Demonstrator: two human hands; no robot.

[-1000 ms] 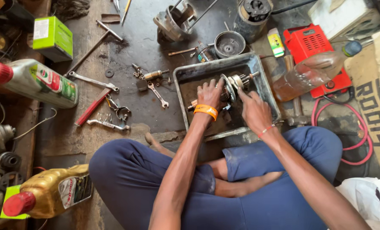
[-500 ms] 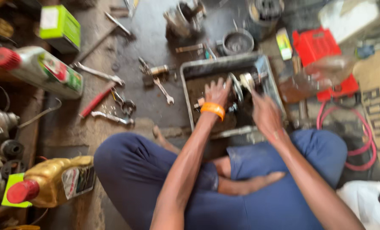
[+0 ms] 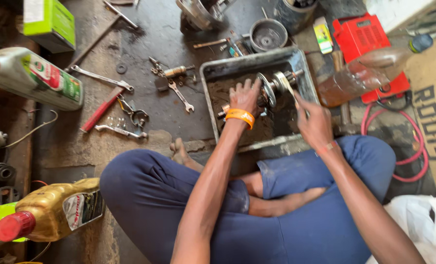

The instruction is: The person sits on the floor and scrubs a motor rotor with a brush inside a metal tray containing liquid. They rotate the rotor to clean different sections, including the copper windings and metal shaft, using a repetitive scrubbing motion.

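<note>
I sit cross-legged on a greasy floor in front of a grey metal tray (image 3: 212,98). My left hand (image 3: 245,97), with an orange wristband, grips a round metal engine part (image 3: 275,84) with a shaft that lies in the tray. My right hand (image 3: 312,119) holds a thin tool (image 3: 287,87) against that part. The tray's inside is dark and oily.
Left of the tray lie wrenches (image 3: 179,96), a red-handled tool (image 3: 100,109) and pliers. Two oil bottles (image 3: 37,77) (image 3: 51,210) lie at the left, with a green box (image 3: 49,22) above. A metal bowl (image 3: 268,34), a red case (image 3: 365,46), a plastic bottle (image 3: 369,73) and a red hose (image 3: 406,146) lie right.
The view shifted slightly. Both hands stay on the part in the tray, with my right hand moved a little down and right.
</note>
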